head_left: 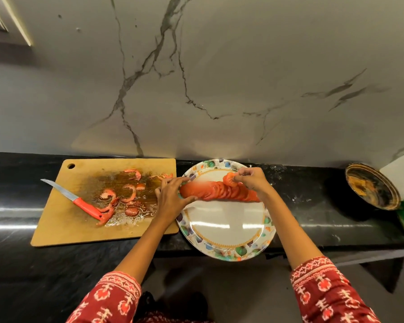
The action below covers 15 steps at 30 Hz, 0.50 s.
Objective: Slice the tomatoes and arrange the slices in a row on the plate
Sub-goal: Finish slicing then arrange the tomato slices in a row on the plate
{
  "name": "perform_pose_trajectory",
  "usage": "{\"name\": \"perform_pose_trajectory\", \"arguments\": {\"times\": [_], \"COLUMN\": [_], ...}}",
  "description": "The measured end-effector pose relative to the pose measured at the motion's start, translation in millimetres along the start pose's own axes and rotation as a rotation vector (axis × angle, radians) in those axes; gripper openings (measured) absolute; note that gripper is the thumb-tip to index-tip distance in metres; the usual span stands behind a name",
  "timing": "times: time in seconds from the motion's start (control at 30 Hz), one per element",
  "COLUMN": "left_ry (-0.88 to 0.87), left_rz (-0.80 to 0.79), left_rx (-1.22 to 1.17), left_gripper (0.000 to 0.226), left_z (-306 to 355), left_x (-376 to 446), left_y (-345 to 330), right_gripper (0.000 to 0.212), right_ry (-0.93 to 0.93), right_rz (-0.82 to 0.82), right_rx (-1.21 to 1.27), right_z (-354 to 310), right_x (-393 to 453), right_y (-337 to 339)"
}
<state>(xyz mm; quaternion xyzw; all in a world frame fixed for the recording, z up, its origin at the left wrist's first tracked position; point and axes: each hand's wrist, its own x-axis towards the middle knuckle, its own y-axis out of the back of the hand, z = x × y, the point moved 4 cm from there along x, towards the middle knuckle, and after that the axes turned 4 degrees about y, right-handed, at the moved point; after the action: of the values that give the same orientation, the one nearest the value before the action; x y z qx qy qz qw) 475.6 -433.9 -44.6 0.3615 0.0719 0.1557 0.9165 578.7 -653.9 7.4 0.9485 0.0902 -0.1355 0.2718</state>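
Patterned sleeves (107, 297); right hand (252, 180) pinches a tomato slice (229, 179); no writing legible.

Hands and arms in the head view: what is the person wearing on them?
Both forearms are bare from the elbow down. Each sleeve, left and right, is red fabric printed with white and orange motifs and a patterned band at the cuff. No gloves, rings or watch show on the left hand or right hand.

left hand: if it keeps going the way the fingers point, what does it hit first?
The left hand points right, toward the row of tomato slices on the plate. It would probably meet the row's left end first; its fingertips look already at it, though depth is unclear.
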Motion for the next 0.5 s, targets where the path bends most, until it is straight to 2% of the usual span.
{"name": "perform_pose_trajectory", "arguments": {"times": [0.13,0.23,0.5], "left_ry": [-0.011,0.006,0.041], "left_rz": [0.033,0.033,0.05], "left_rx": [-0.004,-0.007,-0.011], "left_gripper": [0.066,0.065,0.066], "left_z": [-3.6,-9.0,-21.6], "left_x": [-3.5,-2.9,-5.8], "left_y": [-2.6,-1.9,18.2], "right_gripper": [0.019,0.014,0.024], "right_ry": [-0.03,-0.033,0.074], "right_rz": [0.082,0.085,-0.094], "right_rx": [0.009,0.001,0.011], "right_z": [17.0,21.6,-15.2], "right_x": [-6.3,-10.8,-12.1], "right_y": [32.6,40.6,-39.6]}}
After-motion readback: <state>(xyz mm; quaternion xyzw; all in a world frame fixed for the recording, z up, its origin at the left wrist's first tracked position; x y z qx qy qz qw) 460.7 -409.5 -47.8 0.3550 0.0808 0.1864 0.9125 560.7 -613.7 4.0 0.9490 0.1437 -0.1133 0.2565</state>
